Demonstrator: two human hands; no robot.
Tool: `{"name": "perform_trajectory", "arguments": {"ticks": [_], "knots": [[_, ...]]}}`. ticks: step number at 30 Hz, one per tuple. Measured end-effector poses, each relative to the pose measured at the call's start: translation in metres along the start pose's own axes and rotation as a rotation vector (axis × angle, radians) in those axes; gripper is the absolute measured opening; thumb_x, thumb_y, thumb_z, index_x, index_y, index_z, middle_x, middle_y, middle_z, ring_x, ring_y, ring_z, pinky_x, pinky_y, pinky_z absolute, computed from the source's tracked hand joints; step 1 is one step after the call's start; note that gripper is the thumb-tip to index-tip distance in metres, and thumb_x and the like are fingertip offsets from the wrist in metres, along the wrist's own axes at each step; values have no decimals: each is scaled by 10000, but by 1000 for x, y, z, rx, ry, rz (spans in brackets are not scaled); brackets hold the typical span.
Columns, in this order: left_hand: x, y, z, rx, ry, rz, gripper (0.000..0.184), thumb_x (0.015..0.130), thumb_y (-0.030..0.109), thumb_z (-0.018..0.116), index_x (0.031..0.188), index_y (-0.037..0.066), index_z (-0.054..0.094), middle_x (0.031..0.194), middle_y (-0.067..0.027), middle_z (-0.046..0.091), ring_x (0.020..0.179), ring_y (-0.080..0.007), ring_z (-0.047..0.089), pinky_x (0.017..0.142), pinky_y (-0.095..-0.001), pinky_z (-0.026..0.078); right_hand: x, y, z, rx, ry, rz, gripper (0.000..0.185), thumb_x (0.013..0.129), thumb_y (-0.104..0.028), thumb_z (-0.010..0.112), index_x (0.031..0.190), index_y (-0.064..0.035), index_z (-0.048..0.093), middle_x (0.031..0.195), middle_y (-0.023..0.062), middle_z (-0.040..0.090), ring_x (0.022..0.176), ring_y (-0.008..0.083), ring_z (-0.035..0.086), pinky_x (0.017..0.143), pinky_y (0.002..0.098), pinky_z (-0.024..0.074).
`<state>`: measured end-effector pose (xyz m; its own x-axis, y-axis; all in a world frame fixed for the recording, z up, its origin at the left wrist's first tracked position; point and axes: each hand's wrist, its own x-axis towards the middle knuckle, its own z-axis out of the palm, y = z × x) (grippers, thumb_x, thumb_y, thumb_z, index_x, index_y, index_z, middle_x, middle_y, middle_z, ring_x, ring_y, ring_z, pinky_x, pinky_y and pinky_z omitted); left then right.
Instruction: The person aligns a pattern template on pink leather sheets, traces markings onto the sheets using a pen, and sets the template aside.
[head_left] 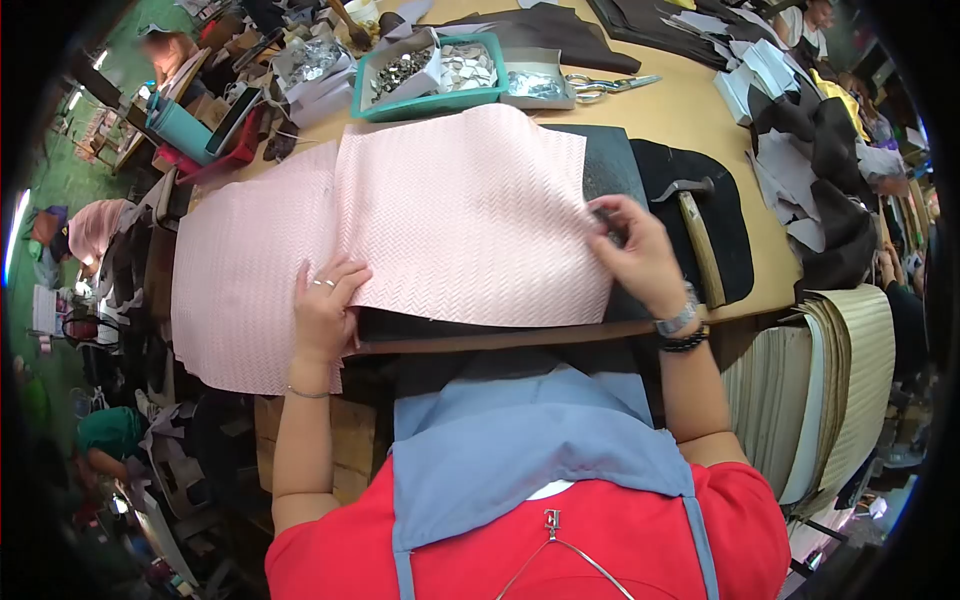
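A pink woven-textured sheet [460, 220] lies over a dark board [610, 165] on the table. Under its left part and beyond it lies another pink sheet [250, 270], hanging over the table's front edge. My left hand [330, 308] holds the near left corner of the upper sheet, fingers closed on it. With thumb and fingers bent together, my right hand [637, 252] is at the sheet's right edge, with a small dark object [611, 228] between them; what it is cannot be made out. A hammer [700, 235] lies on a black pad [735, 200] to the right.
Behind the sheets stand a teal tray [430, 108] of small metal parts, a white box [540, 90] and scissors [612, 86]. Dark scraps [830, 200] lie at the right, above stacked sheets [800, 390]. Other people are at the far left and upper right.
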<state>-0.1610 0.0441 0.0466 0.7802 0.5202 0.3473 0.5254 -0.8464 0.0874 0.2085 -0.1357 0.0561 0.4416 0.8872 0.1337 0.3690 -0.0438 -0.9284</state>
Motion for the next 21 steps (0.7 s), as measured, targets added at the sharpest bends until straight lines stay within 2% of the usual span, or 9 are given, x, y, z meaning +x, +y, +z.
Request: {"name": "perform_trajectory", "arguments": {"ticks": [2,5,8,11,12,15,18,19,21], "knots": [[9,27,-5,-99,98,32,367,666,-12,614,998,137,667,1003,-27,675,1019,-238,632,941,-484,434,-6,-14,-31,-69,-16,35,317,805,-20,652,1117,7,601,790,4,588,733,60,523,658,214,457],[15,74,-29,-116,-88,114,306,673,48,662,968,128,672,871,-17,655,859,-229,645,855,-395,469,-20,-7,-69,-240,-61,132,379,788,-73,730,1138,-1,606,831,-10,587,738,51,514,651,200,435],[7,94,-37,-233,-469,73,261,761,126,687,1018,87,658,906,-87,637,845,-294,628,801,-384,473,-34,-4,-80,-561,-30,227,385,821,-115,725,1166,12,610,884,-7,603,750,60,525,642,206,432],[22,103,-46,-453,-388,43,322,797,214,715,1073,61,649,945,-130,624,849,-330,621,792,-392,478,-42,18,-59,-5,170,86,329,889,-143,644,1155,45,601,850,-2,603,745,72,527,661,227,453],[31,109,-48,-514,-423,8,422,805,270,732,1146,44,631,1007,-150,619,907,-321,625,818,-389,481,-44,4,-54,97,88,160,270,934,-95,552,1160,46,598,863,-15,580,747,64,504,671,212,442],[52,127,-10,-973,-397,-74,412,870,262,685,1212,48,602,1066,-100,634,986,-235,622,867,-352,486,-46,-11,2,78,-24,-8,418,927,-18,467,1341,-71,439,842,34,549,708,69,481,619,235,417],[67,166,31,-1730,-337,-357,316,960,225,585,1230,63,588,1120,-32,635,1046,-157,591,899,-320,490,-43,-25,39,36,-154,-184,410,914,-25,543,1296,-71,402,902,137,619,750,245,632,660,312,500],[71,170,41,-1774,-325,-432,293,977,212,552,1233,72,585,1127,-23,631,1041,-146,591,901,-318,493,-41,-23,45,16,-150,-304,403,912,-33,560,1283,-69,407,942,162,636,790,295,660,689,332,524],[81,175,55,-1862,-303,-586,260,1013,187,486,1237,91,577,1141,-5,624,1032,-125,591,905,-312,498,-34,-18,46,26,-114,-252,421,894,-53,603,1276,-66,426,1005,182,640,882,325,659,743,359,531]]}}
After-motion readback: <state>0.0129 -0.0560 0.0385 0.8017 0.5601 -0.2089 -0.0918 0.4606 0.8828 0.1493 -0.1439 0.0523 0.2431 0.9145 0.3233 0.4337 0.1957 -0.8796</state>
